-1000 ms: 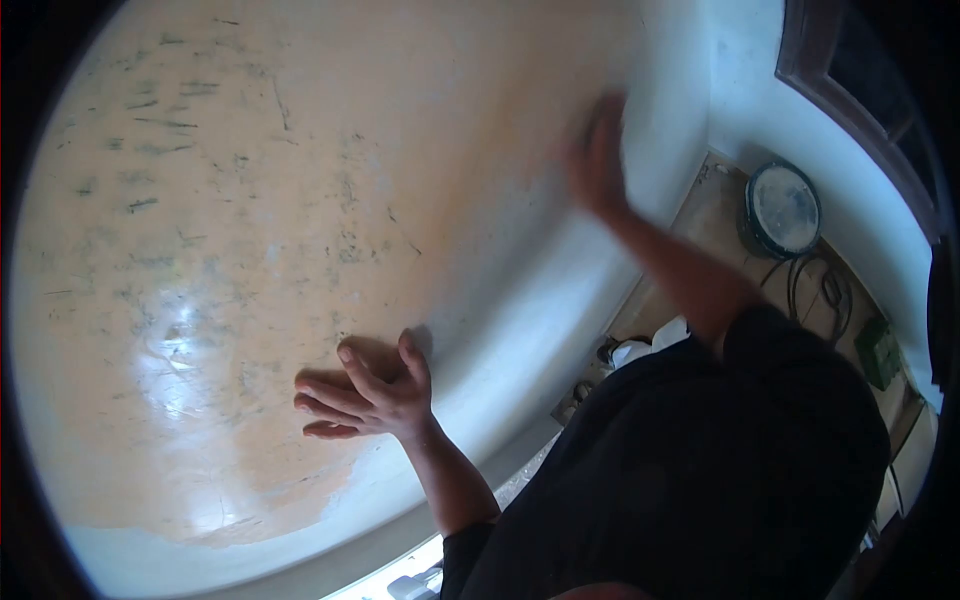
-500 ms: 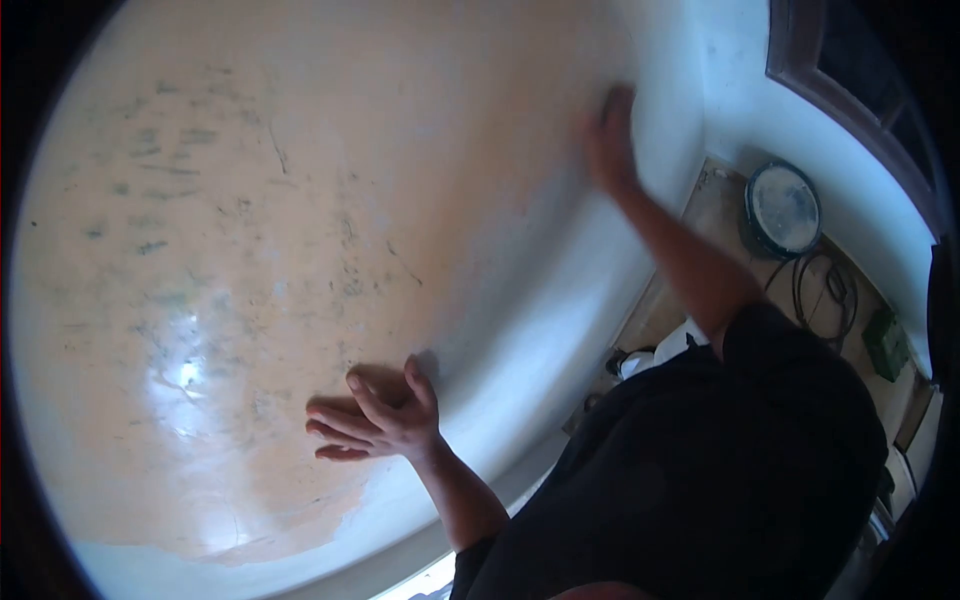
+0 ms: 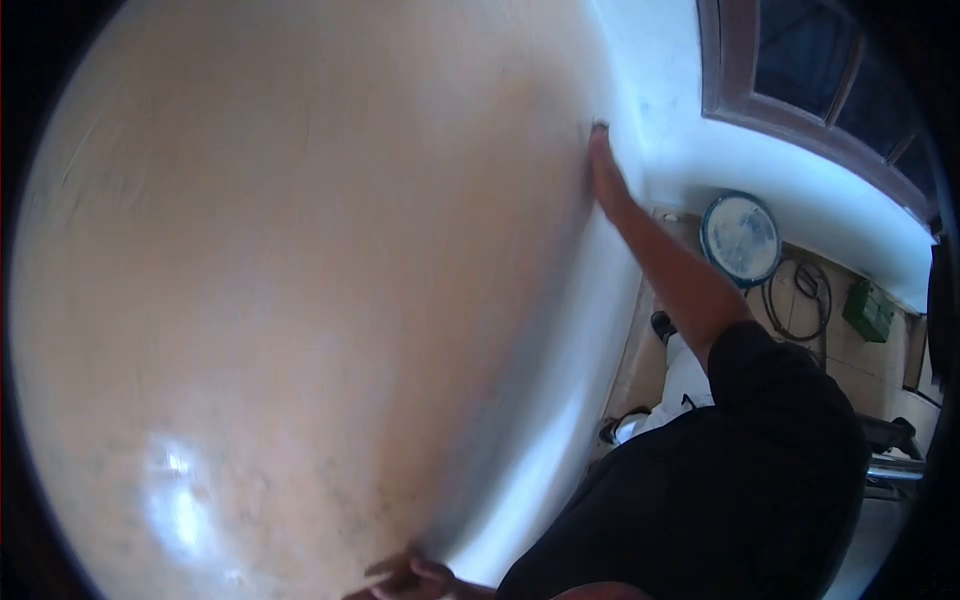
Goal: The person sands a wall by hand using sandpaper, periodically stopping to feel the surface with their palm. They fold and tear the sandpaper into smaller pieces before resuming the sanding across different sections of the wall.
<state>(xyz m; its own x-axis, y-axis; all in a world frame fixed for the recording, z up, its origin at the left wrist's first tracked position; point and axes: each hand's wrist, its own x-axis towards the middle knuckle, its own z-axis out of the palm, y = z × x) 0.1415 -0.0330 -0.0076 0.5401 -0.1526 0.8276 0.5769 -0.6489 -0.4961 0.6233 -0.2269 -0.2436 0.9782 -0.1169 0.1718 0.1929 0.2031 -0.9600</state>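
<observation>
A broad wall (image 3: 300, 250) fills the left and middle of the view, its surface pale tan with a white margin and faint dark smudges low down. My right hand (image 3: 605, 170) presses against it at the upper right, arm stretched out. Something small and dark (image 3: 600, 127) shows at its fingertips, too little of it visible to name; the fingers are seen edge-on. At the bottom edge, my left hand (image 3: 415, 577) rests on or close to the wall with fingers apart and nothing seen in it. Part of that hand is cut off by the frame.
On the tiled floor at right stand a round bucket (image 3: 740, 240) with a whitish top and a green box (image 3: 868, 310). A dark cable or hose (image 3: 800, 300) lies coiled between them. A brown-framed window (image 3: 800, 70) is at upper right. My shoes (image 3: 662, 326) are below my dark shirt.
The view has shifted, so the heavily smudged patch sits lower and mostly out of sight. My left hand now appears at the bottom edge. My right hand has slid lower, with less blur.
</observation>
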